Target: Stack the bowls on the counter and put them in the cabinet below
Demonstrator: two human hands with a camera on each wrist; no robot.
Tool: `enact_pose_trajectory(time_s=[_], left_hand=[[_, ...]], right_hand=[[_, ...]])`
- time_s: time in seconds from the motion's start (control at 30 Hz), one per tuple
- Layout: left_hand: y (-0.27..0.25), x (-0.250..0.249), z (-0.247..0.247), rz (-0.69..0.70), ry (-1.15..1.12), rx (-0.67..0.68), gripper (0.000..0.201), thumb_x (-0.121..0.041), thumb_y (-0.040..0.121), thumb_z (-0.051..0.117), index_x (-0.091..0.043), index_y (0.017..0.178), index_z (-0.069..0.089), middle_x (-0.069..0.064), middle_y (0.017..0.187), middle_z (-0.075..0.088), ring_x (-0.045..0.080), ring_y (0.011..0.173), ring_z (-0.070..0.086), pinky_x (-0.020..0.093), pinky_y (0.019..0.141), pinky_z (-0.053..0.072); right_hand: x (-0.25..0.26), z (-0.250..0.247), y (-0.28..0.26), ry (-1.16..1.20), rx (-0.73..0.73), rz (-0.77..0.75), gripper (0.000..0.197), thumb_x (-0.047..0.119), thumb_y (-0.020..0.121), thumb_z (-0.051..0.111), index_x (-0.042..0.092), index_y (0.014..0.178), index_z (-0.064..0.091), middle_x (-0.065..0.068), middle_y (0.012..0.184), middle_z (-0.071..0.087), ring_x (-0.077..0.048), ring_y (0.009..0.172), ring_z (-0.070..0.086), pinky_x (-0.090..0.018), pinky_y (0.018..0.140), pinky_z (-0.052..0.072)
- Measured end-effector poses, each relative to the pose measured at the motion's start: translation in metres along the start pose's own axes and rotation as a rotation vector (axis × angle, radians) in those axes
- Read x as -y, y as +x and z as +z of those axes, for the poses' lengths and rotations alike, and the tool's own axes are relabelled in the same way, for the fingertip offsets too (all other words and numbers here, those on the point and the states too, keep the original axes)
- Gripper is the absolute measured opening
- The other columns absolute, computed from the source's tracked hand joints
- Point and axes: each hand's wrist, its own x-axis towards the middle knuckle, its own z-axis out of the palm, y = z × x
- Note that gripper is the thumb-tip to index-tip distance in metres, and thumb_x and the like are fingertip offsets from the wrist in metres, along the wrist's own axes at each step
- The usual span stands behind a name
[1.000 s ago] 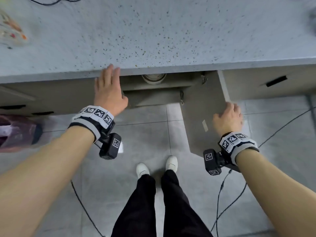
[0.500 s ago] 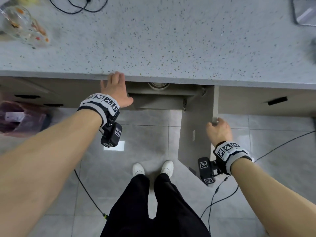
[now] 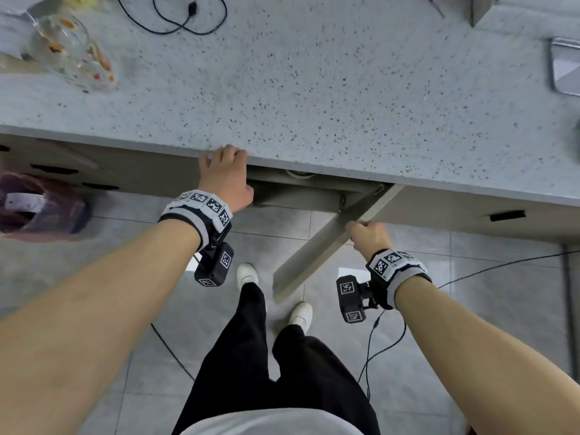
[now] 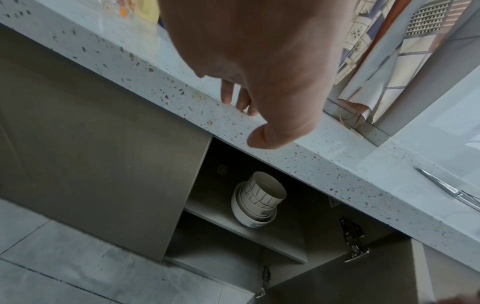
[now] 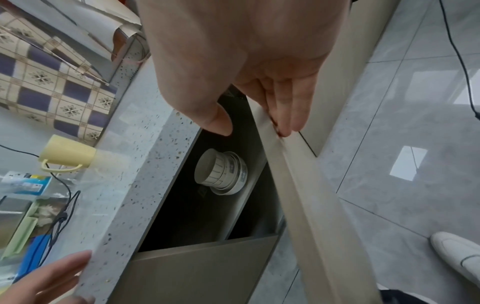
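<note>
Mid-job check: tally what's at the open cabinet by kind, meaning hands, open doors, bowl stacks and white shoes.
Hands: 2, left hand and right hand
Open cabinet door: 1
Stack of bowls: 1, on the shelf inside
White shoes: 2
Total: 6

The right hand has swung the cabinet door from wide open to about half shut, its fingers now pressing the door's top edge.

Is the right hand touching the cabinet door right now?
Touching. In the right wrist view the right hand lays straight fingers against the top edge of the cabinet door; the head view agrees.
</note>
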Motion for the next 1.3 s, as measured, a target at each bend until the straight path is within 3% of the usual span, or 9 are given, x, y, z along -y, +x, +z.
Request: enact_pose_trajectory(time_s=[0.1, 0.27, 0.47, 0.63, 0.73, 0.8, 0.93, 1.07, 1.3], left_hand=[[0.008, 0.012, -0.005, 0.048, -0.016, -0.047, 0.051, -0.023, 0.083, 0.056, -0.014, 0.133, 0.052, 0.01, 0.129, 0.05, 0.033, 0.122, 0.048, 0.055, 0.114, 0.024], [0.022, 0.034, -0.012, 0.155, -0.081, -0.046, 0.044, -0.019, 0.086, 0.054, -0.018, 0.13, 0.059, 0.006, 0.124, 0.054, 0.028, 0.118, 0.052, 0.052, 0.115, 0.023], [0.031, 0.048, -0.014, 0.264, -0.107, -0.044, 0.042, -0.014, 0.084, 0.055, -0.018, 0.126, 0.058, 0.002, 0.125, 0.053, 0.023, 0.121, 0.049, 0.046, 0.111, 0.024], [0.031, 0.052, -0.011, 0.314, -0.127, -0.071, 0.039, -0.013, 0.083, 0.055, -0.016, 0.121, 0.06, 0.003, 0.119, 0.055, 0.025, 0.114, 0.05, 0.044, 0.1, 0.031], [0.023, 0.051, -0.007, 0.421, -0.226, -0.055, 0.032, -0.013, 0.088, 0.052, -0.014, 0.117, 0.065, 0.003, 0.113, 0.062, 0.023, 0.1, 0.057, 0.04, 0.089, 0.043], [0.019, 0.047, -0.002, 0.401, -0.288, 0.09, 0.03, -0.019, 0.093, 0.048, -0.015, 0.116, 0.068, 0.001, 0.11, 0.069, 0.022, 0.095, 0.064, 0.036, 0.081, 0.051], [0.022, 0.039, 0.019, 0.319, -0.123, 0.432, 0.047, -0.024, 0.094, 0.046, -0.015, 0.139, 0.052, 0.001, 0.144, 0.054, 0.025, 0.13, 0.053, 0.037, 0.103, 0.046], [0.037, 0.034, 0.023, 0.261, -0.122, 0.435, 0.067, -0.021, 0.094, 0.05, -0.01, 0.155, 0.026, 0.006, 0.165, 0.019, 0.021, 0.152, 0.018, 0.041, 0.12, 0.023], [0.038, 0.026, 0.013, 0.26, -0.084, 0.488, 0.06, -0.023, 0.094, 0.049, -0.016, 0.152, 0.036, 0.006, 0.159, 0.035, 0.024, 0.144, 0.037, 0.04, 0.114, 0.036]], right_hand=[[0.022, 0.017, 0.003, 0.074, 0.006, -0.012, 0.012, 0.015, 0.083, 0.052, 0.011, 0.081, 0.063, -0.005, 0.067, 0.055, -0.025, 0.068, 0.053, -0.037, 0.066, 0.049], [0.059, 0.038, 0.019, 0.237, -0.033, 0.063, 0.012, 0.013, 0.073, 0.049, 0.015, 0.073, 0.061, -0.007, 0.074, 0.054, -0.025, 0.077, 0.051, -0.041, 0.083, 0.052], [0.077, 0.049, 0.036, 0.388, -0.134, 0.181, 0.035, 0.008, 0.056, 0.044, -0.015, 0.078, 0.058, -0.011, 0.078, 0.048, -0.024, 0.08, 0.045, -0.036, 0.073, 0.04], [0.099, 0.05, 0.049, 0.489, -0.161, 0.224, 0.021, -0.002, 0.085, 0.046, -0.009, 0.094, 0.064, -0.014, 0.087, 0.059, -0.028, 0.084, 0.061, -0.044, 0.097, 0.052], [0.107, 0.049, 0.059, 0.557, -0.141, 0.218, 0.018, 0.004, 0.093, 0.043, 0.013, 0.08, 0.051, -0.004, 0.078, 0.054, -0.018, 0.071, 0.063, -0.027, 0.07, 0.054], [0.109, 0.05, 0.065, 0.657, -0.157, 0.251, 0.013, 0.005, 0.092, 0.043, 0.013, 0.085, 0.051, -0.002, 0.074, 0.059, -0.011, 0.064, 0.06, -0.021, 0.06, 0.053], [0.108, 0.06, 0.069, 0.886, -0.2, 0.311, 0.024, -0.01, 0.082, 0.042, -0.005, 0.096, 0.06, -0.016, 0.087, 0.069, -0.026, 0.085, 0.066, -0.032, 0.072, 0.062], [0.105, 0.066, 0.07, 0.942, -0.202, 0.283, 0.021, -0.006, 0.086, 0.039, -0.003, 0.09, 0.059, -0.015, 0.087, 0.064, -0.026, 0.092, 0.065, -0.037, 0.08, 0.06], [0.097, 0.05, 0.059, 0.323, 0.059, 0.103, 0.031, 0.01, 0.09, 0.049, 0.005, 0.119, 0.059, -0.003, 0.085, 0.055, -0.023, 0.094, 0.052, -0.043, 0.096, 0.05]])
